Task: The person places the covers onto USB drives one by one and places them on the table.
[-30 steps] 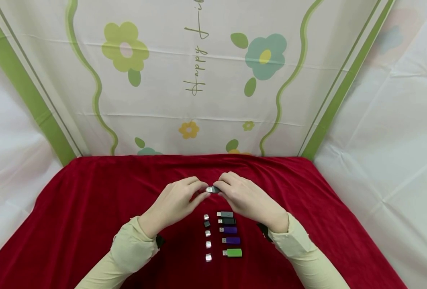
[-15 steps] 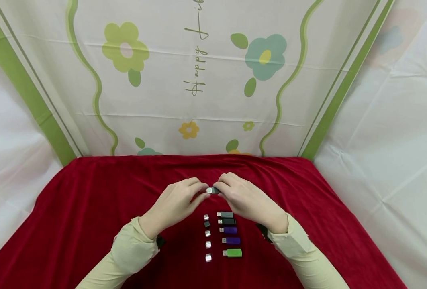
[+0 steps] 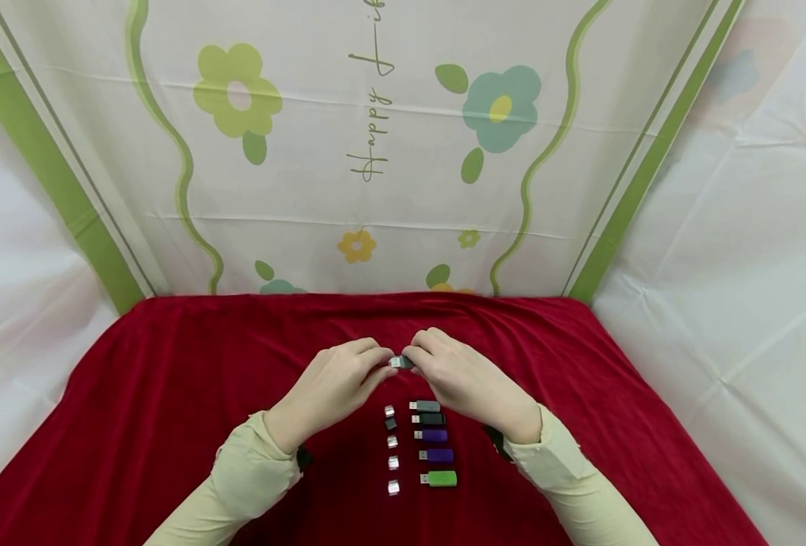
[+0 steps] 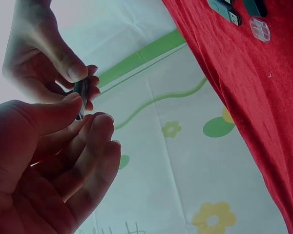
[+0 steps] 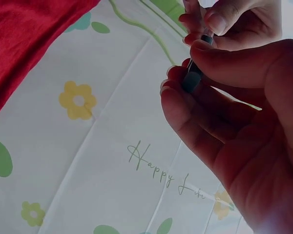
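Note:
Above the red cloth, both hands meet at a dark grey-green USB stick (image 3: 406, 362). My right hand (image 3: 471, 379) pinches its body between thumb and fingers. My left hand (image 3: 337, 383) pinches the bright connector end with thumb and fingertips; whether a clear cap covers that end, I cannot tell. In the right wrist view the body of the stick (image 5: 191, 80) lies against the curled fingers. Below the hands, several USB sticks lie in a column: grey (image 3: 425, 406), black (image 3: 431, 418), two purple (image 3: 437, 455) and green (image 3: 441, 478), connectors pointing left.
Left of the sticks runs a column of small caps, several clear (image 3: 393, 462) and one black (image 3: 391, 423). The red cloth (image 3: 170, 394) covers the table. A printed white curtain (image 3: 307, 174) hangs behind, with plain white sheets (image 3: 737, 303) at the sides.
Both hands have come down very slightly with the USB stick between them. The sticks and caps on the cloth stay where they were.

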The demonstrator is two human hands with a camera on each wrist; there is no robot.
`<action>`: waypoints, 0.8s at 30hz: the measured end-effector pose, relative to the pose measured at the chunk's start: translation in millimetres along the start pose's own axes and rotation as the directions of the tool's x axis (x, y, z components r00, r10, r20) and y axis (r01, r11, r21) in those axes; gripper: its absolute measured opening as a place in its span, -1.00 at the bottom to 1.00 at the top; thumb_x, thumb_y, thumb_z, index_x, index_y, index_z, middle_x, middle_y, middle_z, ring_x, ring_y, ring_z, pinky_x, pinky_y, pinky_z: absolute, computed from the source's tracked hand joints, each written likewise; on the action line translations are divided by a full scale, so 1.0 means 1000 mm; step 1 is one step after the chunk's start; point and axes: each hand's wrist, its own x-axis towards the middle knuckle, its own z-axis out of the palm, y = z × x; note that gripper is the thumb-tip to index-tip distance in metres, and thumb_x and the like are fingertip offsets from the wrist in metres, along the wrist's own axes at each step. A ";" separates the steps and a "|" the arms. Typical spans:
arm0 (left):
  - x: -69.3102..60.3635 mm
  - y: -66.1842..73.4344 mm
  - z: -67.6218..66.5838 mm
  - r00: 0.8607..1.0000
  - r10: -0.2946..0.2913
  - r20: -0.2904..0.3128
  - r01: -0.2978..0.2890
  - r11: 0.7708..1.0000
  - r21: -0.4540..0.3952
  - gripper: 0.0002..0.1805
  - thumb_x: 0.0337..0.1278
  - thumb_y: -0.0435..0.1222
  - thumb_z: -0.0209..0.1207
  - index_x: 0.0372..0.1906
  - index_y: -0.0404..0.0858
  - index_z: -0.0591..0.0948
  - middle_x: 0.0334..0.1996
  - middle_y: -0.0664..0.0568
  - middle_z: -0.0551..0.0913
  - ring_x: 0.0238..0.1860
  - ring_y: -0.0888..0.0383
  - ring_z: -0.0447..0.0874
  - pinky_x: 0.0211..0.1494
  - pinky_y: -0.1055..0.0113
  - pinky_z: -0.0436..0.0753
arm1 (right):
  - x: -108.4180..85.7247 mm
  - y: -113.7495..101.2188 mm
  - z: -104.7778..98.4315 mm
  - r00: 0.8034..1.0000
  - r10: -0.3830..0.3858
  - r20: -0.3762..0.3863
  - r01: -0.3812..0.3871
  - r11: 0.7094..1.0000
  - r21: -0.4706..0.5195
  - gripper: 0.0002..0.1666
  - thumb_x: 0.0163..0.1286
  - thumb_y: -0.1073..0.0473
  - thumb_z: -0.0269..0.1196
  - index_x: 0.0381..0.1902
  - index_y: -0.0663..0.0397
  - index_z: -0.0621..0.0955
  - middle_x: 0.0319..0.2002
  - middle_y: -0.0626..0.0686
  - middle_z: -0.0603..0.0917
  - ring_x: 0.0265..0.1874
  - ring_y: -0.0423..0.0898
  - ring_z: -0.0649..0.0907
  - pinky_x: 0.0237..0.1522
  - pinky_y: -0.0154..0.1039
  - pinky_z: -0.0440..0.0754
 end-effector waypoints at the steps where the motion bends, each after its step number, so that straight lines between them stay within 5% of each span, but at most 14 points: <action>1: 0.000 0.000 0.000 1.000 0.004 -0.004 -0.004 1.000 0.001 -0.81 0.09 -0.31 0.41 -0.23 -0.31 0.70 -0.38 0.09 0.61 -0.50 0.27 0.49 -0.46 0.46 0.55 | 0.000 0.000 0.000 1.000 -0.001 0.001 0.001 1.000 -0.005 -0.79 0.19 0.49 0.35 -0.27 0.21 0.57 -0.31 0.03 0.48 -0.34 -0.09 0.47 -0.32 -0.38 0.50; 24: 0.002 -0.001 0.004 0.997 0.076 -0.013 -0.077 0.991 -0.113 -0.80 0.03 -0.46 0.41 -0.22 -0.43 0.67 -0.39 0.00 0.58 -0.47 0.24 0.46 -0.38 0.58 0.50 | 0.002 -0.008 -0.002 0.998 -0.045 0.051 0.057 0.965 -0.257 -0.77 0.10 0.53 0.23 -0.25 0.28 0.59 -0.30 0.08 0.50 -0.36 -0.08 0.44 -0.28 -0.37 0.44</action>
